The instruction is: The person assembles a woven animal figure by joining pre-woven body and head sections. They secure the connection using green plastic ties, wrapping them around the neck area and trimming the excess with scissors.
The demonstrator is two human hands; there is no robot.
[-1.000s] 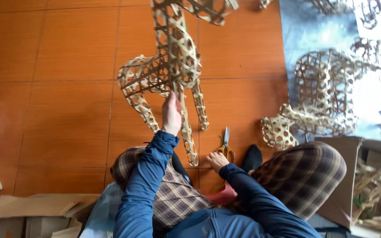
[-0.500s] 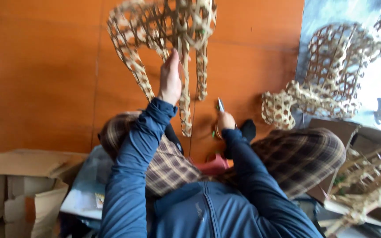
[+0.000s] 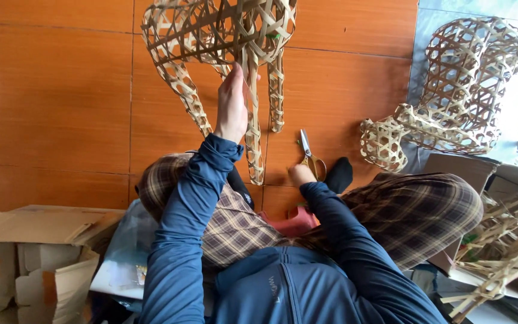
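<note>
- Two hands are seen at work over an orange tiled floor, where the person is seated in plaid trousers.
- The left hand is raised and closed around one leg of a woven bamboo animal frame, which is held upright just ahead of the knees, its open lattice body at the top of the view and its feet near the lap.
- The right hand is lowered to the floor and appears closed on the handles of a pair of scissors, whose blades point away from the body; the fingers themselves are mostly hidden, so the exact grip cannot be told.
- A second woven bamboo figure is lying to the right, partly on a grey sheet, and loose bamboo strips are piled beside a cardboard box.
- Flattened cardboard is stacked at the lower left.
- A likely risk is judged to be the frame twisting or tipping, since it is steadied by one thin leg only.
- Should the scissors be lifted with blades forward, a strip of the lattice could be nicked, or the holding hand caught.
</note>
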